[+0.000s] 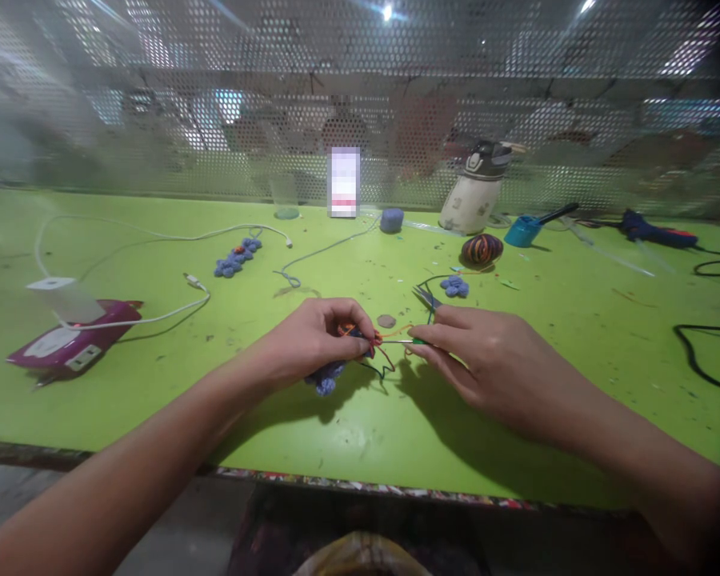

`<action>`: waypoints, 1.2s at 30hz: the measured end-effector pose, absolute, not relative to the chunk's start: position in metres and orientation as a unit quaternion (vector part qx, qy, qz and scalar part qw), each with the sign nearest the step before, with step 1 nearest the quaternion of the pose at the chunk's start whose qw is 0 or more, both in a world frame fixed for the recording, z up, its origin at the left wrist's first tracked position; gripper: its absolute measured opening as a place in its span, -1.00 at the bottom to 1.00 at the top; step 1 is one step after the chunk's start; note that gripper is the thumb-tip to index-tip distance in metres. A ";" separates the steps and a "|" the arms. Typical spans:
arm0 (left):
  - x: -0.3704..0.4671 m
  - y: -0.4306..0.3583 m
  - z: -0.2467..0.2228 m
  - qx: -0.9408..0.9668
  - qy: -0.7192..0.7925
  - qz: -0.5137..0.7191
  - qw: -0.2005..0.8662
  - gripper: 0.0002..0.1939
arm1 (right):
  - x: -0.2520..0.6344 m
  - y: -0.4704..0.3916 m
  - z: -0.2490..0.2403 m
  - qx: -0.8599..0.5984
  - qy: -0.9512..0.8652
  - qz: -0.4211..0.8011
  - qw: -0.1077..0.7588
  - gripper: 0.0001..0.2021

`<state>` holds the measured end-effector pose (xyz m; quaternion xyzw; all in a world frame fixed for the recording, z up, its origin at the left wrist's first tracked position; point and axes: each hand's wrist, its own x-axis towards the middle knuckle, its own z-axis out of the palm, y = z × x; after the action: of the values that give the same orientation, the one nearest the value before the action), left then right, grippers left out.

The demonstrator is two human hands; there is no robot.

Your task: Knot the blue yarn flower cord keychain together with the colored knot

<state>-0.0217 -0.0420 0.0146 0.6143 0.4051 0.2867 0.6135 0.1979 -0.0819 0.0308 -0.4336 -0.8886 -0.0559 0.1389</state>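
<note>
My left hand (330, 340) pinches a small crochet piece (326, 379), blue-purple below with multicolored stitches at the fingertips. From the right, my right hand (486, 360) grips a crochet hook (417, 342) with a green handle. Its thin metal shaft points left and reaches the stitches. Orange and dark strands of yarn (390, 370) trail between the hands. Beyond my right hand lies a ball of multicolored yarn (482, 250), and nearer sits a small blue-purple crochet flower (454, 286). Scissors (425, 297) lie partly hidden behind my right fingers.
A phone (344, 182) stands upright at the back, near a blue yarn roll (391, 220). A bottle (471, 192), a blue tape-like holder (523, 230) and a glue gun (657, 230) are back right. Left are a crocheted strip (238, 257), cables and a purple power strip (75, 336).
</note>
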 end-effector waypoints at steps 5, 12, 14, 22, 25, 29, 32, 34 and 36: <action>-0.018 -0.043 0.016 0.605 0.422 0.295 0.608 -0.90 | 0.196 -0.086 0.030 -0.421 -0.885 -0.131 0.148 -0.74; -0.016 -0.045 0.016 0.591 0.452 0.306 0.594 -0.87 | 0.192 -0.092 0.030 -0.425 -0.869 -0.211 0.138 -0.75; -0.017 -0.045 0.016 0.594 0.449 0.305 0.594 -0.87 | 0.192 -0.092 0.031 -0.425 -0.868 -0.216 0.142 -0.74; -0.019 -0.043 0.015 0.591 0.429 0.293 0.616 -0.86 | 0.194 -0.090 0.029 -0.441 -0.860 -0.199 0.159 -0.73; -0.020 -0.043 0.016 0.585 0.430 0.279 0.628 -0.85 | 0.194 -0.088 0.028 -0.461 -0.854 -0.177 0.164 -0.72; -0.021 -0.042 0.015 0.574 0.427 0.283 0.639 -0.85 | 0.193 -0.085 0.025 -0.495 -0.845 -0.117 0.165 -0.70; -0.022 -0.040 0.013 0.561 0.421 0.299 0.647 -0.85 | 0.194 -0.080 0.024 -0.520 -0.838 -0.063 0.151 -0.71; -0.023 -0.039 0.011 0.560 0.422 0.311 0.642 -0.84 | 0.196 -0.075 0.025 -0.522 -0.839 -0.012 0.150 -0.71; -0.025 -0.038 0.011 0.564 0.423 0.323 0.631 -0.84 | 0.201 -0.068 0.027 -0.514 -0.840 0.065 0.161 -0.71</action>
<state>-0.0245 -0.0378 0.0107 0.5636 0.4234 0.3231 0.6314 0.2005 -0.0682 0.0275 -0.5145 -0.8397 0.0646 0.1614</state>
